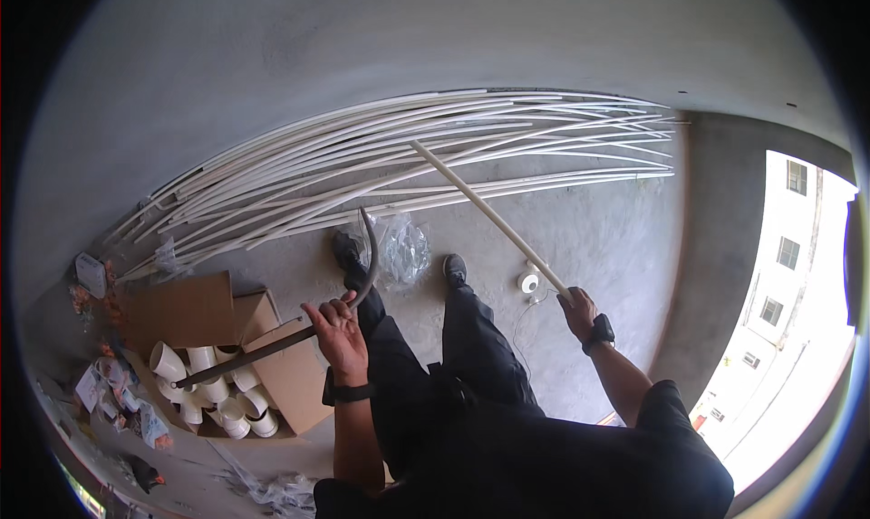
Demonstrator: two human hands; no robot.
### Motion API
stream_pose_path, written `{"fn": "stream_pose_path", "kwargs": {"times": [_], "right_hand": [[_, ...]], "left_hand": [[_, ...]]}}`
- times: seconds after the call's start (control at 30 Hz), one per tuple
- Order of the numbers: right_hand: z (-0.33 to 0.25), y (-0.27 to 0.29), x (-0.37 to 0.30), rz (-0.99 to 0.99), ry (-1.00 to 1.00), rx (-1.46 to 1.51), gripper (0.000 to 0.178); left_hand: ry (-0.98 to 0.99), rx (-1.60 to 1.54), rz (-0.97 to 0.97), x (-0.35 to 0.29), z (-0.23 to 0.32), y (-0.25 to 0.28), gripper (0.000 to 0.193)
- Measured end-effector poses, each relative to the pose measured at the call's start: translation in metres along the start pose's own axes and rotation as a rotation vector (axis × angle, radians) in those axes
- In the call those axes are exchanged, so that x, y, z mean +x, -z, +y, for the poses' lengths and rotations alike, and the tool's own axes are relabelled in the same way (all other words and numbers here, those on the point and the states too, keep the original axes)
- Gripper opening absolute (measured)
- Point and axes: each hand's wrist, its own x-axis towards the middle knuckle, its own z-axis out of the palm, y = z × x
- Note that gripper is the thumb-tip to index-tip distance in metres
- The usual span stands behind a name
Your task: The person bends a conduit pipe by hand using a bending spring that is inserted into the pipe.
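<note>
My left hand [343, 342] is closed around a long dark rod [263, 349] that looks like a pipe-bending spring. Its upper end curls upward like a hook, while the straight part slants down to the left over an open carton. In my right hand [577, 310], fingers wrapped round its near end, is a straight white plastic pipe [489, 213]. That pipe points away to the upper left, and its far end overlaps the white pipes on the floor in view. The rod and the pipe are apart.
Many long white pipes [362, 170] lie along the wall. A cardboard carton [294, 374] holds white pipe fittings [213, 388]. Clear plastic film [403, 252] lies near my feet, with a small white round object [528, 283] to their right. Bags [118, 388] sit at left; a bright opening is at right.
</note>
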Motion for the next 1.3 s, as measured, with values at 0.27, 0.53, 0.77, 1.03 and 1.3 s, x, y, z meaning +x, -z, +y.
{"fn": "stream_pose_path", "kwargs": {"times": [0.27, 0.53, 0.77, 1.03, 1.3], "right_hand": [[-0.004, 0.123, 0.016, 0.019, 0.159, 0.564, 0.029], [-0.003, 0.293, 0.022, 0.403, 0.604, 1.511, 0.038], [0.034, 0.368, -0.028, 0.337, 0.740, 2.073, 0.047], [0.015, 0.354, -0.098, 0.049, 0.961, 2.338, 0.046], [-0.029, 0.296, -0.148, 0.263, 0.808, 2.397, 0.047]], "left_hand": [[-0.577, 0.193, -0.068, -0.175, 0.024, -0.013, 0.049], [-0.608, 0.128, -0.022, -0.282, -0.022, -0.018, 0.050], [-0.708, 0.180, -0.086, -0.325, -0.040, -0.005, 0.067], [-0.574, 0.463, -0.234, -0.343, -0.024, 0.067, 0.075], [-0.495, 0.826, -0.170, -0.405, -0.009, 0.203, 0.069]]}}
